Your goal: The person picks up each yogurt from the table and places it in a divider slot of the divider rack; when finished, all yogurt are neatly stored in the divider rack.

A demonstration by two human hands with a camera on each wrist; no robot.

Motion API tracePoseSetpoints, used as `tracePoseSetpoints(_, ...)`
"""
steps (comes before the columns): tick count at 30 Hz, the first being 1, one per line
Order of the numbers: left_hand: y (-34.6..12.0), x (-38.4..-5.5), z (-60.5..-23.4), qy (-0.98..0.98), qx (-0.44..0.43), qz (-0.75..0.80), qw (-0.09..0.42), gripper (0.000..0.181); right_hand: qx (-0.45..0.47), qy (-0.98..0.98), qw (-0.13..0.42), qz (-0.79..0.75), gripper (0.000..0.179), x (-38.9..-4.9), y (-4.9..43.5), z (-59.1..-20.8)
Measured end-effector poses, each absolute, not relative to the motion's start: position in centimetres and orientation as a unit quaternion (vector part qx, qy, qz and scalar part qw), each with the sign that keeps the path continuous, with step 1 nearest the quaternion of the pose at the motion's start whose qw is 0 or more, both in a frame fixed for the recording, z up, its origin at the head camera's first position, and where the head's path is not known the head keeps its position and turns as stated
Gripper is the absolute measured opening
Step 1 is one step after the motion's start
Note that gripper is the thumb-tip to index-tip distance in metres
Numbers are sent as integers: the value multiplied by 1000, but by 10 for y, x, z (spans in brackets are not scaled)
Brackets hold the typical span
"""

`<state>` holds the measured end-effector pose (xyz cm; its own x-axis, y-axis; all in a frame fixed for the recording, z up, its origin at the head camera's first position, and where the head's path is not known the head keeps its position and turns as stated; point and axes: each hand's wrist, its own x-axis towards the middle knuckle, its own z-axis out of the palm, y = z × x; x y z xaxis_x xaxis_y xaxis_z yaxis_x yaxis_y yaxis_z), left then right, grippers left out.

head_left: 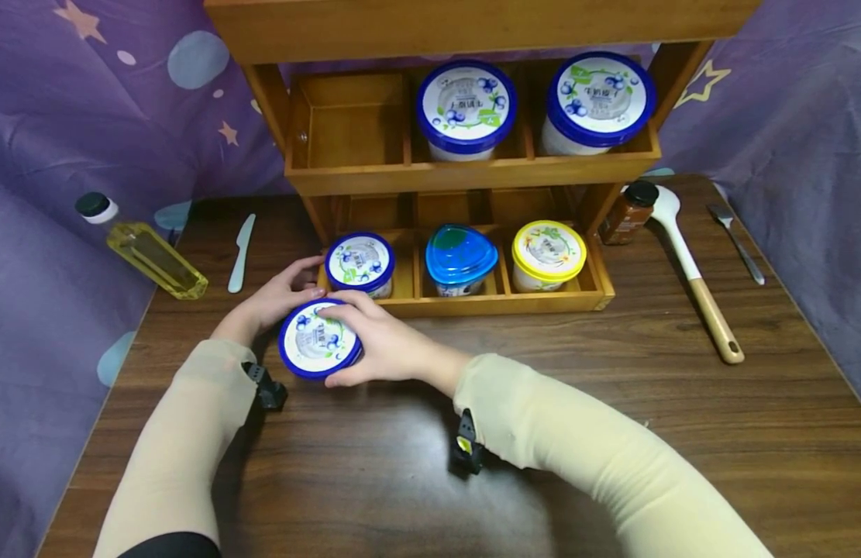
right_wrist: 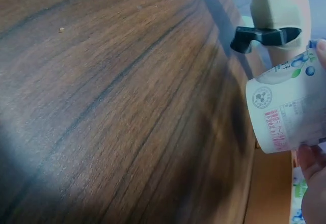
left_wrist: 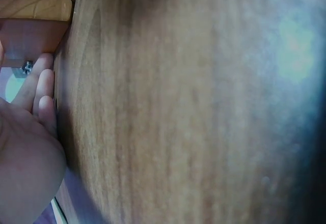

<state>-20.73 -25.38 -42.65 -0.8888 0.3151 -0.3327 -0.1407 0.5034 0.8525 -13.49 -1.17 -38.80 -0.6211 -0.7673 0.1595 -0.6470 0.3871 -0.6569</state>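
Note:
My right hand grips a white tub with a blue-rimmed, blueberry-printed lid, fingers and thumb around its side. In the right wrist view this tub appears tilted above the table, printed side showing. My left hand rests against the left front corner of the wooden shelf. In the left wrist view, the fingers lie fairly straight along the shelf's side. Just behind the held tub, a similar blue-lidded tub sits in the lower left compartment.
The lower tier also holds a blue-lidded, rounded-triangular tub and a yellow-lidded tub. Two large blue-lidded tubs stand above. Left are an oil bottle and knife; right, a brown jar, spoon and fork.

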Motion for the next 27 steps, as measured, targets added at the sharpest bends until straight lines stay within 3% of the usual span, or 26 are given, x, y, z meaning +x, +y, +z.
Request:
tracePoseSetpoints(18, -253, -209, -427, 842, 48, 488, 226, 74, -428, 827, 71, -357, 83, -132, 24, -354)
tracePoseSetpoints(27, -252, -210, -427, 854, 26, 475, 212, 83, -442, 813, 16, -378, 81, -145, 31, -320)
